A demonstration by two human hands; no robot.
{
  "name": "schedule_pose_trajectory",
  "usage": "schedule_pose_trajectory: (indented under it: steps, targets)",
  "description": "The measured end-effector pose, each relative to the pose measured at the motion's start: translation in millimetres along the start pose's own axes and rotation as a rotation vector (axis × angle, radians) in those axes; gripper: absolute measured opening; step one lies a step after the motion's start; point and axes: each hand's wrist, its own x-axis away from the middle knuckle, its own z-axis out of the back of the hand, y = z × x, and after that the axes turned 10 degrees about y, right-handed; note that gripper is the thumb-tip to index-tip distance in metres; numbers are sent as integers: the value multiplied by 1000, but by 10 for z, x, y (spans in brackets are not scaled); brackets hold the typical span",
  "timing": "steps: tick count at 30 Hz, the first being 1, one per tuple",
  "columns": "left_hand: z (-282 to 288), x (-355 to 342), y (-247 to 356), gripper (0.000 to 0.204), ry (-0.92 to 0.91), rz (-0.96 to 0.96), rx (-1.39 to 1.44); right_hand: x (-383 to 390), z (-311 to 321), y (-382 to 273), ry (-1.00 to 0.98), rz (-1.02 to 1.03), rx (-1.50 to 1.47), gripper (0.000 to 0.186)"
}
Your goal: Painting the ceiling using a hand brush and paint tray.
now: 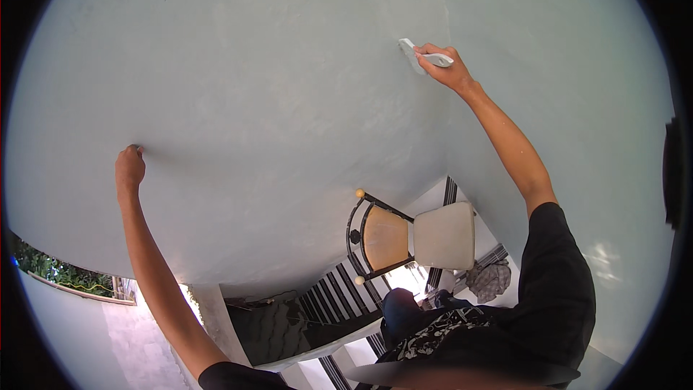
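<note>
High on the right, my right hand [449, 68] is closed round the pale handle of what looks like a wide, flat paintbrush [411, 55]. Its head lies against the grey-green wall [274, 79], close to the inside corner. My left hand [130, 167] is a closed fist, held up by the same wall on the left. A small greyish bit shows at its fingertips, too small to name. Both arms are stretched out and far apart.
Below stands a chair [443, 237] with a cream seat and a tan back in a dark frame. A crumpled grey cloth [489, 280] lies beside it. Black-and-white striped steps [333, 296] run down at the lower middle. Greenery [61, 266] shows through a lower-left opening.
</note>
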Motion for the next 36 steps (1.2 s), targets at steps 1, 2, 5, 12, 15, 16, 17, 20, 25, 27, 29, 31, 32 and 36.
schedule_pose_trajectory:
  steps: [1,2,5,12,15,16,17,20,25,27,29,31,32,36]
  targets:
    - [19,-11,29,28,-4,20,11,-191,62,-66,-6,-2,7,15]
    - [34,-26,64,28,-8,39,23,-421,124,-114,-12,-4,15,17]
    - [23,-28,-23,27,7,31,14,-1041,168,-410,20,131,86,14]
    - [16,-24,13,27,7,24,24,-1790,362,-1244,363,664,-126,16]
    - [-24,-8,-31,27,1,33,51,-1607,110,-839,445,695,-91,14]
    - [-35,0,-47,28,11,22,33,-1480,13,-629,474,675,-98,15]
    - [-45,4,-72,28,20,15,11,-1212,-38,-497,427,537,4,21]
    - [-2,-71,49,28,-22,29,6,-450,-34,-34,271,415,-36,22]
    - [-19,-41,-25,29,2,33,15,259,1,173,-38,8,41,16]
    - [16,-63,54,29,33,15,16,61,38,102,53,-78,-6,16]
    - [-10,-39,68,29,12,29,25,-406,38,-350,265,-55,-124,17]
    - [-13,-31,-21,28,13,16,8,-985,-1,-842,553,-17,-592,15]
    - [-13,-30,-48,28,11,11,-6,-1283,-2,-1059,639,-8,-731,14]
    - [21,-2,-65,27,9,-3,2,-1801,-92,-1372,891,229,-445,12]
